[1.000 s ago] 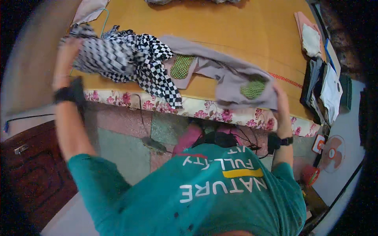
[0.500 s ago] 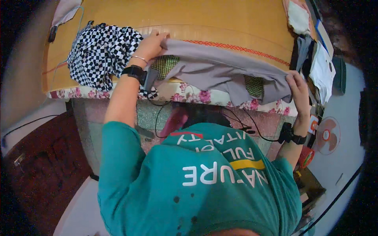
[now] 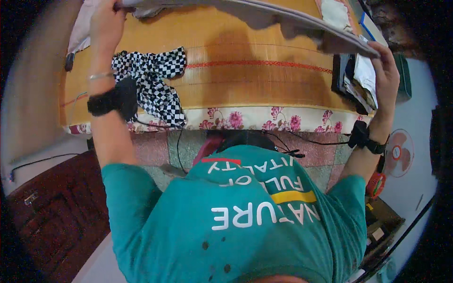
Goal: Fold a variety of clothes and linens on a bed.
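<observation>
Garment (image 3: 264,14), grey cloth, stretched in the air over the bed (image 3: 255,80), above its yellow mat. Left hand (image 3: 106,21) clamped on one end, right hand (image 3: 384,70) pinching the other. Soft, light, limp by the look: it sags if slack, best held at corners or seams. Checkered cloth (image 3: 151,85) lies crumpled on the mat near the left forearm.

grey garment (image 3: 283,19) | stretched taut, lifted above the mat | possibly trousers
</observation>
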A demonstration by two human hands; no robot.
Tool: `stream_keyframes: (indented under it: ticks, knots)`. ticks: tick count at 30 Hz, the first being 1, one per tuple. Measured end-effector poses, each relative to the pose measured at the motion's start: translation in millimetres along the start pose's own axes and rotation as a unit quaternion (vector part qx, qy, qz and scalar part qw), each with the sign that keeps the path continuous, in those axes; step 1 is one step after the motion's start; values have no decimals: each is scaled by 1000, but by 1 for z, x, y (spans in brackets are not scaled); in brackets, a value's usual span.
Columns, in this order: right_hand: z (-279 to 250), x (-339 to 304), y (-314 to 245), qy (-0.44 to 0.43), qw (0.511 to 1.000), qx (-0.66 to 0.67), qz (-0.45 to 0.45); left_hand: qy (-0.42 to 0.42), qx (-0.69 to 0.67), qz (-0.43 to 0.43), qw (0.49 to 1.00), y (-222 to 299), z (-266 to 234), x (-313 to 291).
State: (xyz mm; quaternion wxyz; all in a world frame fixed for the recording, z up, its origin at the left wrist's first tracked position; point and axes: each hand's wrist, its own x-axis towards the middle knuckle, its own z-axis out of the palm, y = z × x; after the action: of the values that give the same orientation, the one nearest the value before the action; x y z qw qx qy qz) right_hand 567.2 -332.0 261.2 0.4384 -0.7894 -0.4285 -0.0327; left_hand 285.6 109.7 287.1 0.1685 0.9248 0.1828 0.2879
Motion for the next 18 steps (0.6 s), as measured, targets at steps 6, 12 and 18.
stream_keyframes:
  ticks: [6,12,18]
  knots:
    - [49,-41,37,-48,997,-63,-24,9,116,83,990,-8,18,-77]
    - [148,-141,111,-111,978,-123,127,-238,76,-83,965,-50,90,-209]
    - [176,-185,141,-44,972,-100,207,-215,25,-84,973,-25,122,-215]
